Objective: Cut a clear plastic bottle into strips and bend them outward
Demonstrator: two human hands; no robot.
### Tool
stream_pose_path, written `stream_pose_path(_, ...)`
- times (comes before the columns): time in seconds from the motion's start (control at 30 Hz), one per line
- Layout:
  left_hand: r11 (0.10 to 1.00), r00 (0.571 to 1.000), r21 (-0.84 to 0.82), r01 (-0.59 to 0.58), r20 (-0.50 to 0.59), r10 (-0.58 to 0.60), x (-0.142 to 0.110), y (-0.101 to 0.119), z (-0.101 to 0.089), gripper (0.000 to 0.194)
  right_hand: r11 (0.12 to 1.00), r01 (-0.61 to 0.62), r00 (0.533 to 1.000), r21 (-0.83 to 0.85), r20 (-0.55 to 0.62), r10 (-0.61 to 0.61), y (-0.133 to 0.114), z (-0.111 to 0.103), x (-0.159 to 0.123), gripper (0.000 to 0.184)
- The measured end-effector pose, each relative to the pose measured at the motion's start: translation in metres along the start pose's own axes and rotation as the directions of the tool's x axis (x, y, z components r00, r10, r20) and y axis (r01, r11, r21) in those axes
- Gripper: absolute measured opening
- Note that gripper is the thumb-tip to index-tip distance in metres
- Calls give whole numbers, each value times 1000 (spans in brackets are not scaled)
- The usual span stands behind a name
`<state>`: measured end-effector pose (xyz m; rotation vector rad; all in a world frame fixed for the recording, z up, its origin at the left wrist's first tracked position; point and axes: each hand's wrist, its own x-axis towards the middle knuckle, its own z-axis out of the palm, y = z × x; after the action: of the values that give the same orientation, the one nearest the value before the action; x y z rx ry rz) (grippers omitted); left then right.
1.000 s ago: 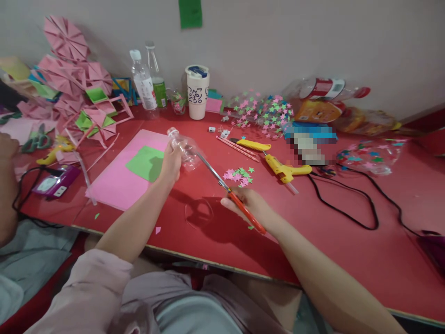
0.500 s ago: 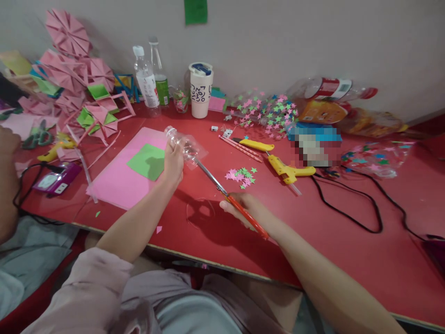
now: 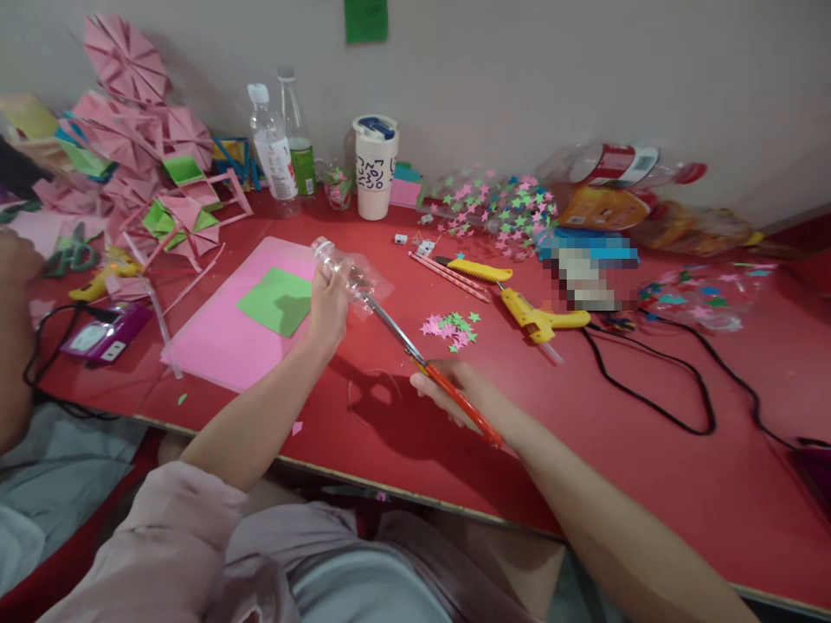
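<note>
My left hand (image 3: 330,298) is closed around the neck end of a cut clear plastic bottle (image 3: 362,281), held above the red table (image 3: 623,415). My right hand (image 3: 458,394) grips a pair of scissors (image 3: 454,400) with red handles. Their blades point up and left and meet the bottle's cut edge. Whether the blades are fully closed is too small to tell. Under my left forearm lies a pink sheet (image 3: 214,329) with a green paper square (image 3: 276,301) on it. Small pink and green paper stars (image 3: 451,329) lie beyond the scissors.
A yellow glue gun (image 3: 536,316) with a black cord and a yellow utility knife (image 3: 477,270) lie to the right. Bottles (image 3: 273,156) and a white tumbler (image 3: 375,173) stand along the wall. Pink paper crafts (image 3: 130,130) pile up at left, near another person's arm (image 3: 14,346).
My left hand and the bottle have shifted slightly right and down along the scissor blades. My right hand stays almost in place.
</note>
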<state>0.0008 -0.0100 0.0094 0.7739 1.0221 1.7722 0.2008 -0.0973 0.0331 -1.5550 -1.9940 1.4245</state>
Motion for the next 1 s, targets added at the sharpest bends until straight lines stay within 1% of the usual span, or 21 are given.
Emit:
stream_pose_path(0.17, 1000, 1000, 0, 0, 5, 0, -1, 1, 0, 24, 1000, 12, 1000, 10, 6, -12, -3, 2, -2, 61)
stream_pose_path(0.23, 1000, 1000, -8, 0, 7, 0, 0, 1, 0, 24, 1000, 18, 1000, 17, -11, -18, -6, 3, -4, 60)
stream_pose_path(0.37, 1000, 1000, -9, -29, 2, 29, 2, 0, -1, 24, 999, 32, 998, 26, -53, -31, -10, 4, -6, 56)
stream_pose_path(0.53, 998, 998, 30, -56, 3, 56, 5, 2, -2, 24, 1000, 28, 998, 7, -55, -28, -10, 5, -6, 50)
stream_pose_path(0.63, 997, 998, 39, -61, -7, 61, 7, 2, -3, 23, 1000, 27, 998, -3, -51, -27, -10, 5, -6, 49)
stream_pose_path(0.8, 997, 999, 66, -48, 6, 48, 8, 1, -4, 18, 1000, 8, 999, -26, -34, -9, -9, 2, -3, 52)
stream_pose_path(0.87, 994, 998, 88, -60, 9, 60, 7, 1, -3, 15, 999, 4, 1000, -49, -24, -5, -7, 2, -3, 53)
stream_pose_path(0.97, 991, 996, 103, -82, 28, 79, 7, 0, -3, 11, 998, 12, 999, -60, -39, -15, -5, 3, -4, 54)
stream_pose_path(1.0, 993, 997, 98, -71, 32, 68, 7, 0, -3, 11, 999, 20, 999, -49, -48, -22, -5, 4, -4, 54)
